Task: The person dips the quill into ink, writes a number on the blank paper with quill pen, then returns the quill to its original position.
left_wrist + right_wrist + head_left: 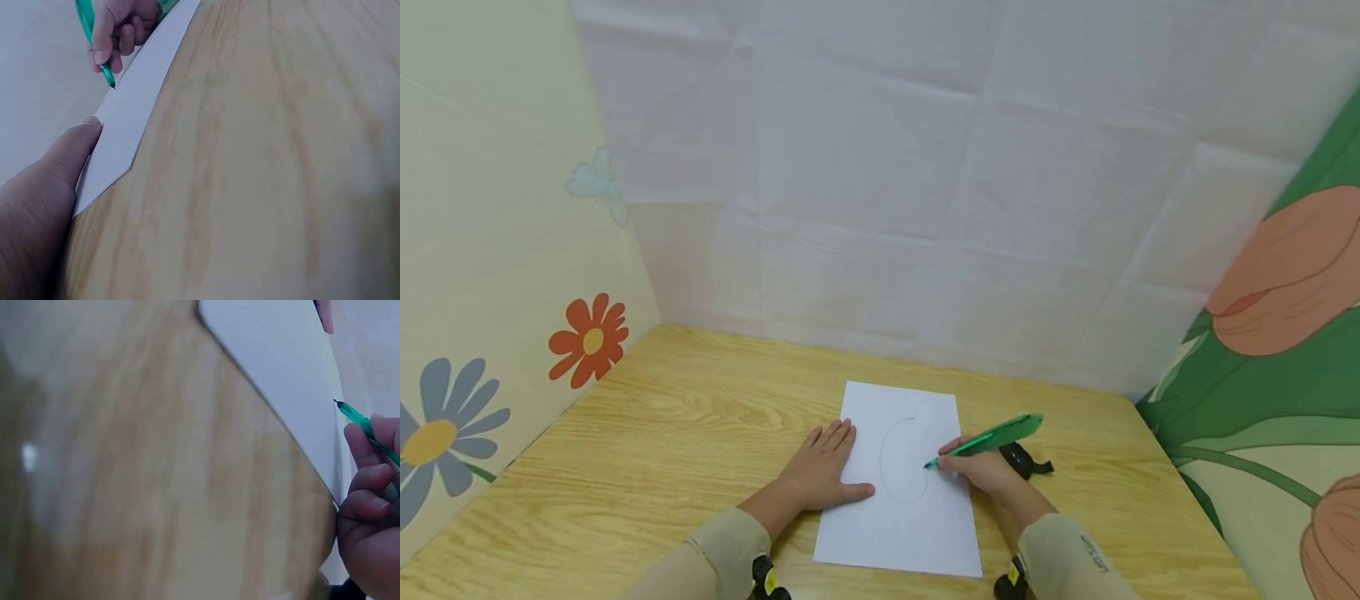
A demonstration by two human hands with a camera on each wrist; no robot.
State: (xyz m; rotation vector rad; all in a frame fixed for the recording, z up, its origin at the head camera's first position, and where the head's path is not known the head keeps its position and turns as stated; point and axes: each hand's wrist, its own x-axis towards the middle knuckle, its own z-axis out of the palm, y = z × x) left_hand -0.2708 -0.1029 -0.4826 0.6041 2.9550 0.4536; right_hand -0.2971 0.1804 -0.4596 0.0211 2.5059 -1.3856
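Note:
A white sheet of paper (880,533) lies on the wooden table, bearing a thin curved line like an open oval. My right hand (988,473) pinches a green pen (992,435) with a broad, leaf-like upper end. Its dark tip meets the sheet at the right end of the curve. The left hand (823,473) rests with spread, straight fingers over the paper's left edge, thumb on the sheet. In the left wrist view the thumb (65,150) lies along the paper. The right wrist view shows the other fingers of the right hand (375,512) curled below the pen.
A black object (1018,460) with a short strap-like tail sits just behind the right hand. The wooden table (700,417) meets a creased white sheet (865,183) at the back. Flower-printed panels stand left and right.

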